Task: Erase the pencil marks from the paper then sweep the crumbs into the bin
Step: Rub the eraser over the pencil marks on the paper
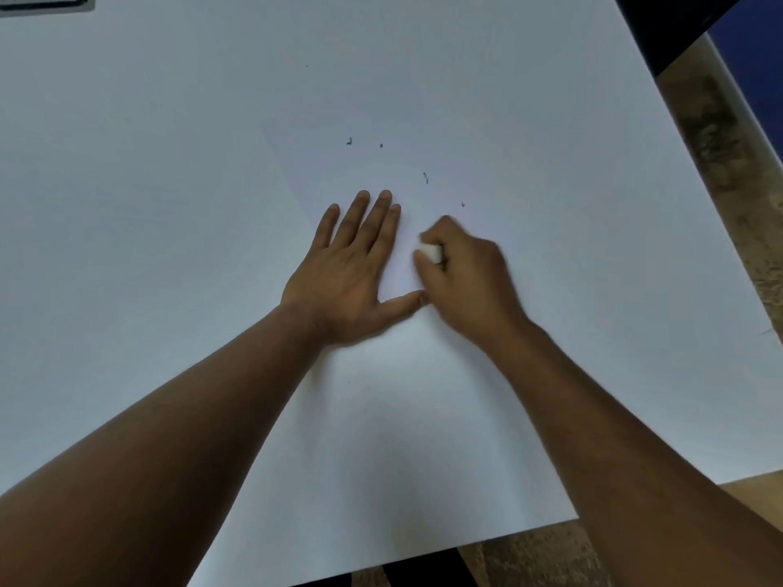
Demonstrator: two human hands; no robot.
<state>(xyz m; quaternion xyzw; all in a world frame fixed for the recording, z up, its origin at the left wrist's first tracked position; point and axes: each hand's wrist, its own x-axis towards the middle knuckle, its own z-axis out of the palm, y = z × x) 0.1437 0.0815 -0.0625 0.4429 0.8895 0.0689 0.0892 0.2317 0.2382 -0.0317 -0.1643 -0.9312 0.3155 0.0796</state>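
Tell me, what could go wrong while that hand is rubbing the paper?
1. The right hand rubs the eraser close to the left hand, which presses the paper flat; if that hand slips, the sheet may crumple.
2. The dark crumbs lie loose beyond the fingers; a fast stroke might scatter them across the white table.

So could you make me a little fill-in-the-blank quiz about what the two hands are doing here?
1. The left hand lies ____ on the sheet of paper, fingers straight.
2. The right hand pinches a small white ____.
3. The dark crumbs lie on the side of the hands ____ from the person.
4. The table under the paper is ____ in colour.

Missing words: flat; eraser; away; white
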